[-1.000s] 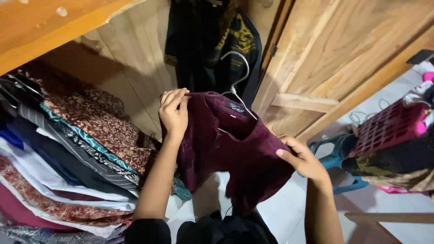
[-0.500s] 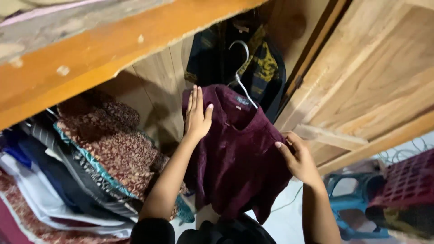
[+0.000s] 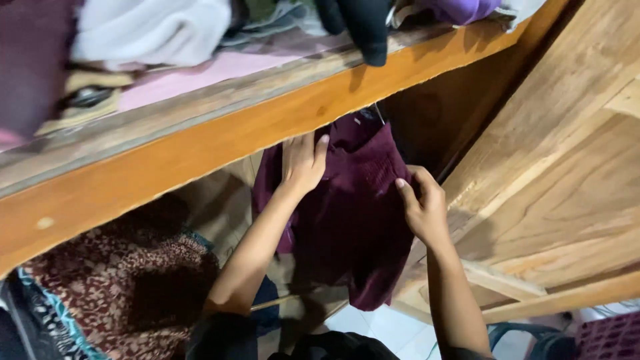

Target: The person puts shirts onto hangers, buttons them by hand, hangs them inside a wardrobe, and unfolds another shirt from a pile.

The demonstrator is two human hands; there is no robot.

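Maroon garment (image 3: 347,213) hangs inside the wooden wardrobe, just under the orange-brown shelf edge (image 3: 200,150) that cuts across our view from nine o'clock up toward two o'clock. Its top, with a bit of hanger barely showing, tucks up beneath that shelf edge at about twelve o'clock from the cloth's middle, and its lower hem drops toward six o'clock, ending above the pale floor tiles (image 3: 380,327).

Our left hand (image 3: 303,163) lies flat against the garment's upper left part, fingers stretched upward and together, palm pressed on the fabric rather than curled round it. Our right hand (image 3: 421,207) sits at three o'clock from the garment's middle, fingers bent over the cloth's right edge and pinching it; we hold the fabric there, though how much is caught inside the grip is hidden.

At three o'clock of the right hand stands the open wardrobe door (image 3: 560,153), its wooden panel tilted across the frame. At eight o'clock from the left hand, lower down, hangs a brown patterned cloth (image 3: 113,287) with a teal trim. On top of the shelf, toward eleven o'clock, lie folded clothes: a white piece (image 3: 147,30), a pink one (image 3: 193,73) and a black item (image 3: 363,27) drooping over the shelf edge.
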